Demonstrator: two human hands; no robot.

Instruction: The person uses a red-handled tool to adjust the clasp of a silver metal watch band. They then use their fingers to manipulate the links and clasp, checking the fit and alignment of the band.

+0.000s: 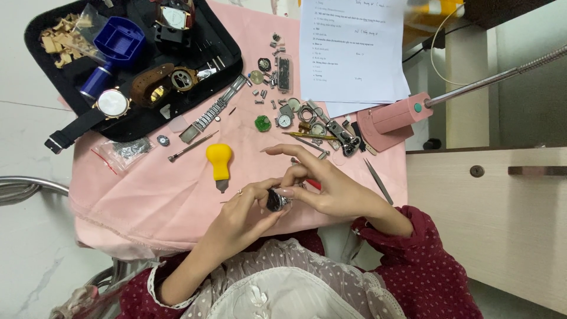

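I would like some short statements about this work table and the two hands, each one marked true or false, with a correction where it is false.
1. Both hands hold a small dark watch part between them. True: the left hand and the right hand meet around the watch part.
2. The yellow-handled tool is in the right hand. False: it lies on the pink cloth, apart from both hands.
3. The black tray holds several watches. True.
4. The tweezers lie inside the tray. False: they lie on the cloth, beside the right hand.
5. A sheet of paper lies at the far edge of the cloth. True.
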